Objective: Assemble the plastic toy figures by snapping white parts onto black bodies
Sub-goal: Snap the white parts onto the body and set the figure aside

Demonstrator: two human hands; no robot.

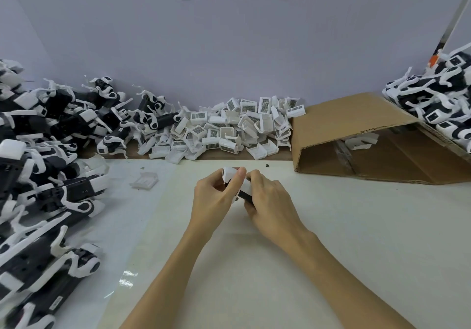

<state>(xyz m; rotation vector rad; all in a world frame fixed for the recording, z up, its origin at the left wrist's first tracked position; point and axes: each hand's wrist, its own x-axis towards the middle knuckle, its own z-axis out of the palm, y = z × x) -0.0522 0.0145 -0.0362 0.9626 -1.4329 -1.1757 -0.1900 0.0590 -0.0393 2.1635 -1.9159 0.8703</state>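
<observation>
At centre surface, your left hand (215, 196) and right hand (267, 202) grip one toy figure (239, 183); many white parts (237, 127) remain unassembled.

Black-and-white toy figure (242, 188) held above table, white parts (239, 127) heaped behind

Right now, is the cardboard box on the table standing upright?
No, the cardboard box lies tipped on its side at the right, its open mouth facing the person, with a few white parts inside.
</observation>
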